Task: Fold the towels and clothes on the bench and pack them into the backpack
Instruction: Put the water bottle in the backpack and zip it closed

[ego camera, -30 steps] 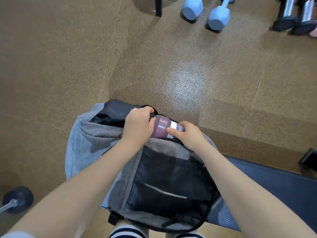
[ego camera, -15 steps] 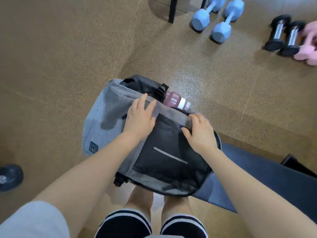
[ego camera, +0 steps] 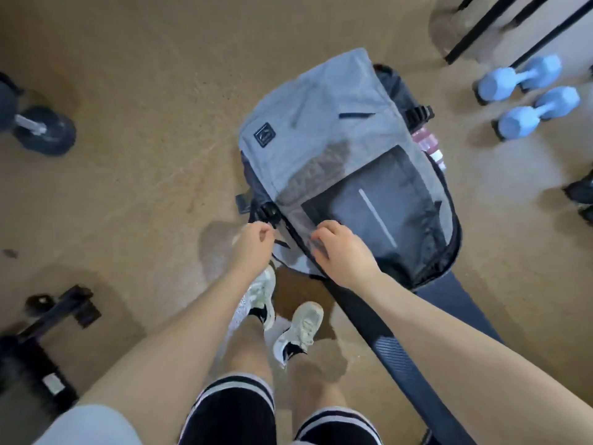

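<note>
Nearest me, at lower centre of the frame, my left hand (ego camera: 253, 242) is curled at the backpack's lower-left corner, seemingly pinching a black strap or buckle, though blur keeps me from being sure, while my right hand (ego camera: 341, 252) presses its bent fingers on the near edge of the grey flap. The backpack (ego camera: 324, 136) lies mid-frame, its near end on the worktop (ego camera: 449, 303) and most of it overhanging the floor. I judge it could tip off, or the bottle (ego camera: 428, 144) could slip from its right-side pocket.
</note>
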`<state>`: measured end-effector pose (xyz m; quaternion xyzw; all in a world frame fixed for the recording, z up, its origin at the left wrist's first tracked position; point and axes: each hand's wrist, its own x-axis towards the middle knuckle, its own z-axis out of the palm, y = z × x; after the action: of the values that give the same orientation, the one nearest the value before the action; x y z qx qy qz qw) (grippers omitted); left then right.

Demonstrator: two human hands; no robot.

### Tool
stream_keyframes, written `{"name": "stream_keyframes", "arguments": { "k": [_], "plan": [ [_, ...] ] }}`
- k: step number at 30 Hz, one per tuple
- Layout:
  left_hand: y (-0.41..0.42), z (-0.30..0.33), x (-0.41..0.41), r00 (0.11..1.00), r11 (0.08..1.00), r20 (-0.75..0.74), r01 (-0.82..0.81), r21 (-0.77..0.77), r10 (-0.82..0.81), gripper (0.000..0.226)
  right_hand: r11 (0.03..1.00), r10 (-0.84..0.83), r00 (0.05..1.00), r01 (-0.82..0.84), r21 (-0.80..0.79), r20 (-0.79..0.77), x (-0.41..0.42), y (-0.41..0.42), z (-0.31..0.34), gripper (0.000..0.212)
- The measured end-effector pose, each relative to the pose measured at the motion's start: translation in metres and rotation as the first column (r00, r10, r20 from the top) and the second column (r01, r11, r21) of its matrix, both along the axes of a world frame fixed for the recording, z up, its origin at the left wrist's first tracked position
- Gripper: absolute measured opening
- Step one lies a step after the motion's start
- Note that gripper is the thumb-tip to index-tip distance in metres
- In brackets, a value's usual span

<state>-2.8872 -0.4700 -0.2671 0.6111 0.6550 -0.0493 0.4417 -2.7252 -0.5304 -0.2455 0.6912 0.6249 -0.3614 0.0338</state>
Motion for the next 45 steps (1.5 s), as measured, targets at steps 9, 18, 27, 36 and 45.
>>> {"name": "stream_keyframes", "arguments": {
  "k": [9, 18, 27, 36, 45],
  "plan": [
    [-0.021, -0.072, -0.02, 0.94, 0.992, 0.334, -0.099, 0.078, 0.068, 0.03, 0.988, -0.156, 0.94, 0.147, 0.051, 0.304, -0.051, 0.009, -0.058, 0.028],
    [-0.015, -0.088, -0.01, 0.931, 0.953, 0.332, 0.045, 0.301, -0.149, 0.031, 0.968, -0.247, 0.909, 0.217, 0.124, 0.337, -0.045, 0.012, -0.061, 0.021],
    [-0.01, -0.057, 0.014, 0.991, 0.961, 0.042, 0.114, 0.252, -0.129, 0.052, 0.843, -0.512, 0.858, 0.494, 0.214, 0.037, -0.029, 0.015, -0.033, 0.017],
    [-0.019, -0.07, 0.026, 0.827, 0.921, 0.416, -0.382, -0.079, 0.378, 0.016, 0.869, -0.419, 0.907, 0.39, 0.303, 0.034, -0.024, 0.008, -0.047, 0.016],
    [-0.022, -0.068, 0.013, 0.656, 0.849, 0.547, -0.464, -0.251, 0.52, 0.019, 0.871, -0.306, 0.933, 0.194, 0.452, 0.19, -0.042, 0.012, -0.059, 0.021]
  ]
}}
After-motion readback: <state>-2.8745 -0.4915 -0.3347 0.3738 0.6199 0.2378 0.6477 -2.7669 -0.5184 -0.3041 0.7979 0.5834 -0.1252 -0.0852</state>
